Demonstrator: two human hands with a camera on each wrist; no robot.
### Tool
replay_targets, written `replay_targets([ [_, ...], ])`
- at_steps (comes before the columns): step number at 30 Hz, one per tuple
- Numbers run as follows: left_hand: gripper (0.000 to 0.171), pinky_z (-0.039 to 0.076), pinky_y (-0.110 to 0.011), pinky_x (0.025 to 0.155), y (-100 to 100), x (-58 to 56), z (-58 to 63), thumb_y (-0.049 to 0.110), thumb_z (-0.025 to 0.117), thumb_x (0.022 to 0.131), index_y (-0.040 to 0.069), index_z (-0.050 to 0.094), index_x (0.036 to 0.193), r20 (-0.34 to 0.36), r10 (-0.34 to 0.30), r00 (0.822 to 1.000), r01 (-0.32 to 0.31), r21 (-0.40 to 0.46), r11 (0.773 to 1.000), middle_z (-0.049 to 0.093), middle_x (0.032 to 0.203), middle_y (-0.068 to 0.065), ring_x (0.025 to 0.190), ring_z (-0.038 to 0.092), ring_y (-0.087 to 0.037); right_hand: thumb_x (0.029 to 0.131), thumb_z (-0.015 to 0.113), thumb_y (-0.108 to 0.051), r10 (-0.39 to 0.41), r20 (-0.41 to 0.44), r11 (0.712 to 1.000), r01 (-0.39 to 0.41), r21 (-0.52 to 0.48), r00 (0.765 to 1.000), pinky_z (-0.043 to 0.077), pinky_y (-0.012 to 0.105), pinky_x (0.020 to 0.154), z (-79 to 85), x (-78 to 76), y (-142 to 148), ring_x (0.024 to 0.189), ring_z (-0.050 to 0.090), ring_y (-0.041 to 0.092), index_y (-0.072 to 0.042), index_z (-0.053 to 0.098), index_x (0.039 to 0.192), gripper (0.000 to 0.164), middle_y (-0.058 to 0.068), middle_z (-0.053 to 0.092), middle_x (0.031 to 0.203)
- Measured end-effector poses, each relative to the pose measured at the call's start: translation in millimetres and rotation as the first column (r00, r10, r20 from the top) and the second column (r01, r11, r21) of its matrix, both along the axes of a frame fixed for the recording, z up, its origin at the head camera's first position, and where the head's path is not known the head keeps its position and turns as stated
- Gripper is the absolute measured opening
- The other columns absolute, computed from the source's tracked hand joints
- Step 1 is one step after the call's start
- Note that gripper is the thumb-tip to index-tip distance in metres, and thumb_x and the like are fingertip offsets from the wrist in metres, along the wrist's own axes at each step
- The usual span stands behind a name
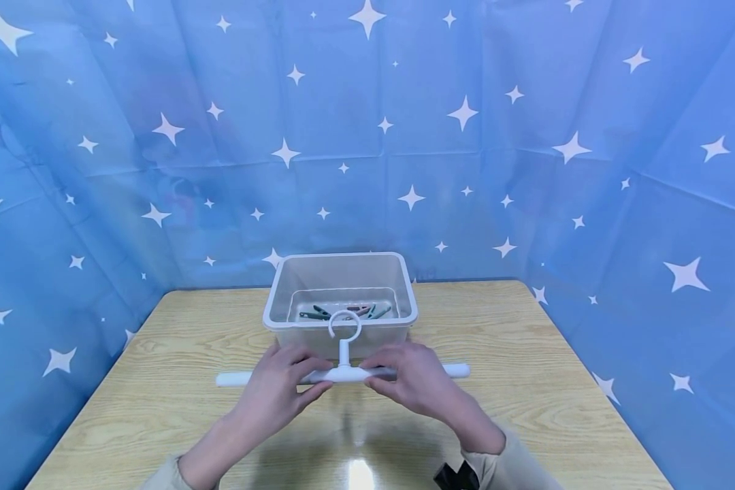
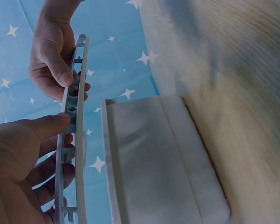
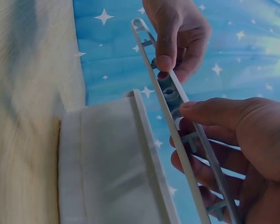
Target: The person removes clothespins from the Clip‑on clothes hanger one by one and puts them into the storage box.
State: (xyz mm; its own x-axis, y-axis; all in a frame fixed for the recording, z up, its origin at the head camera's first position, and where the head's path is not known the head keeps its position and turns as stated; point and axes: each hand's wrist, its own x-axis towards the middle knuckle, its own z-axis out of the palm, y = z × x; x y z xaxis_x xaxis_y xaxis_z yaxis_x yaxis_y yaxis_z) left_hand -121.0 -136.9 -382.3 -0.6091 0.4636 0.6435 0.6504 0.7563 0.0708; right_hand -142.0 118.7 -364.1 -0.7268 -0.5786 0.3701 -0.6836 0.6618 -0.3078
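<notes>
A white clip hanger [image 1: 345,374] with a straight bar and a round hook [image 1: 346,325] is held level above the table. My left hand [image 1: 275,384] pinches the bar just left of the hook's stem, and my right hand [image 1: 413,381] pinches it just right of it. Seen in the left wrist view, the hanger [image 2: 82,121] has a hollow underside with small crosspieces. Both thumbs lie along its edge. Behind it stands a whitish plastic bin [image 1: 300,340] holding several clothespins [image 1: 318,314], mostly green, one reddish.
The bin rests at the back of the light wood-grain table [image 1: 514,408], close to a blue curtain [image 1: 343,136] with white stars. More curtain surrounds both sides. The hanger's shadow and a bright light reflection lie on the table in front.
</notes>
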Motion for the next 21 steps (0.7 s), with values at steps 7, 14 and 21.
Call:
replay_targets([
  [7,0.023,0.039,-0.03,0.072,0.1,-2.2,-10.5,0.039,0.087,0.075,0.025,0.078,0.092,0.018,0.011,1.0,-0.01,-0.026,1.0,0.067,0.088,0.014,0.08,0.058,-0.004,0.086,0.079,-0.033,-0.011,0.03,1.0,0.011,0.016,0.999,0.048,0.025,0.069,-11.4,-2.4,0.0,0.079,0.062,0.002,-0.027,0.078,0.102,0.017,-0.014,0.073,0.091],
  [14,0.024,0.038,-0.028,0.073,-0.7,-3.8,-20.4,0.043,0.085,0.075,0.026,0.078,0.091,0.041,0.034,0.999,-0.032,-0.043,0.999,0.066,0.085,0.015,0.079,0.057,-0.003,0.085,0.079,-0.032,-0.005,0.085,1.0,0.003,0.027,0.996,0.048,0.026,0.071,-20.0,-5.3,-2.4,0.079,0.062,0.001,-0.028,0.078,0.102,0.018,-0.015,0.073,0.09],
  [21,0.023,0.044,-0.031,0.073,-0.6,-1.2,-27.8,0.042,0.085,0.075,0.026,0.077,0.09,0.049,0.042,0.998,-0.039,-0.056,0.998,0.064,0.082,0.015,0.077,0.056,-0.003,0.083,0.08,-0.032,-0.003,0.073,0.999,0.0,0.039,0.997,0.05,0.028,0.074,-27.9,-4.5,-4.5,0.084,0.065,0.008,-0.026,0.08,0.103,0.02,-0.012,0.075,0.096],
])
